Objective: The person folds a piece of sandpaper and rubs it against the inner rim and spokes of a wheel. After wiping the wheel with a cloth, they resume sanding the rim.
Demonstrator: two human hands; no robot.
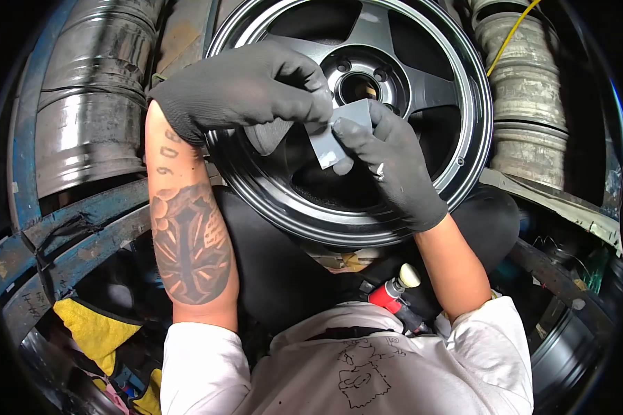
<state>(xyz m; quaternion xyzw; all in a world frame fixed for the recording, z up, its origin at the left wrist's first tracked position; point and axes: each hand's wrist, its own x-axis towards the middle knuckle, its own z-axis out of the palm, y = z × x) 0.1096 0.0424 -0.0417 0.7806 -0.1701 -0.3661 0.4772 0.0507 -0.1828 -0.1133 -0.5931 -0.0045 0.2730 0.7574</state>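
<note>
A grey alloy wheel with wide spokes lies face up across my lap. Over its hub, a small grey sheet, which looks like folded sandpaper, is pinched between both my hands. My left hand, in a dark grey glove, comes in from the left with thumb and fingers closed on the sheet's upper left edge. Gloved the same way, my right hand grips the sheet from the right, its thumb lying on the face. A small white mark shows on the right glove. The fingertips partly hide the sheet.
Stacked metal rims stand at the left and right, beside blue metal frames. A red handheld tool with a pale round pad lies near my waist. Yellow cloth hangs at lower left; a yellow cord runs at upper right.
</note>
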